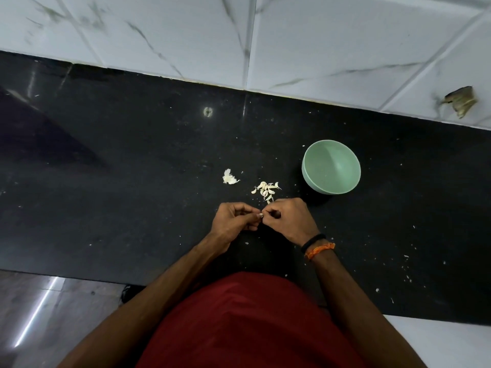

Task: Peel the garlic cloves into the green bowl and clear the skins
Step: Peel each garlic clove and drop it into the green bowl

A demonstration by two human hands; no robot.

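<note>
A small garlic clove (260, 215) is pinched between both hands just above the black counter. My left hand (235, 221) holds it from the left with curled fingers. My right hand (288, 220) pinches its other end with thumb and fingertips. Just beyond the hands lies a small heap of garlic cloves (267, 189). A loose piece of white garlic skin (229, 177) lies to the left of that heap. The green bowl (308, 162) stands to the right of the heap and looks empty inside.
The black stone counter (132, 160) runs to a white tiled wall (292, 35) at the back. Small white skin flecks (406, 272) are scattered near the front right edge. A chipped spot (461, 101) marks the wall tile at far right. Floor shows at lower left.
</note>
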